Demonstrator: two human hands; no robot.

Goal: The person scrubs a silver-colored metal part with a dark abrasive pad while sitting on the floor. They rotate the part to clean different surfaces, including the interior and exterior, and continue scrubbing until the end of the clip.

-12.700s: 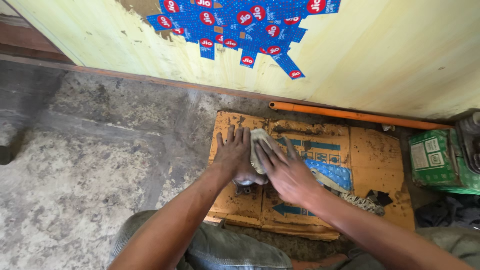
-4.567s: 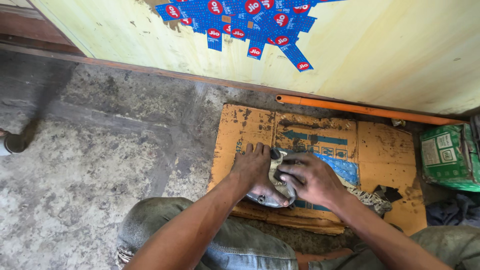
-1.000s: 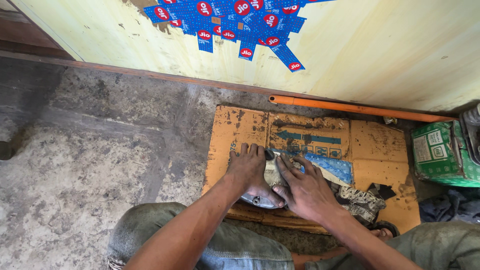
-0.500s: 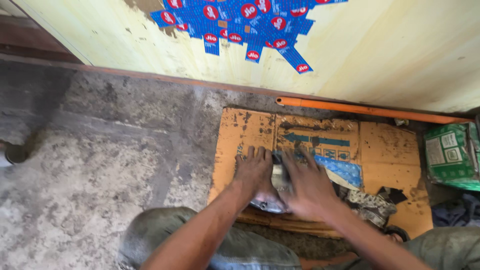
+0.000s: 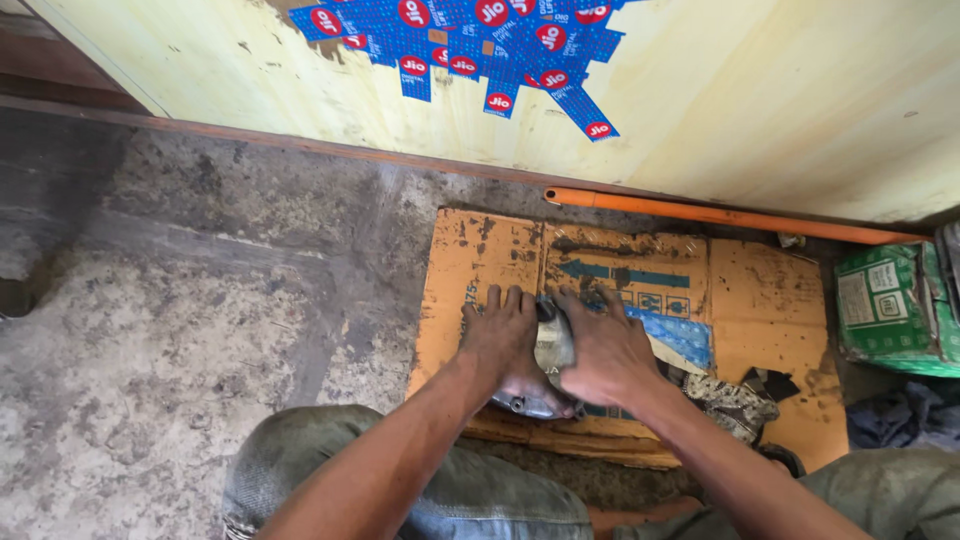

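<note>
A grey metal part (image 5: 540, 405) lies on a flattened, oil-stained cardboard sheet (image 5: 470, 260) on the floor. My left hand (image 5: 503, 338) presses down on the part's left side, fingers spread forward. My right hand (image 5: 603, 348) lies on its right side with a dirty rag (image 5: 552, 340) squeezed between palm and metal. Both hands touch each other over the part, so most of it is hidden; only its rounded near edge with bolt holes shows.
A yellow wall (image 5: 760, 90) with blue stickers (image 5: 470, 40) runs along the far side, an orange rod (image 5: 720, 213) at its foot. A green box (image 5: 895, 305) stands at right, a crumpled patterned cloth (image 5: 735, 400) beside my right forearm. Rough concrete floor (image 5: 190, 300) spreads left.
Over the frames my hands stay on the metal part, rubbing it with the rag; the part has turned slightly under them. The camera view shifts a little.
</note>
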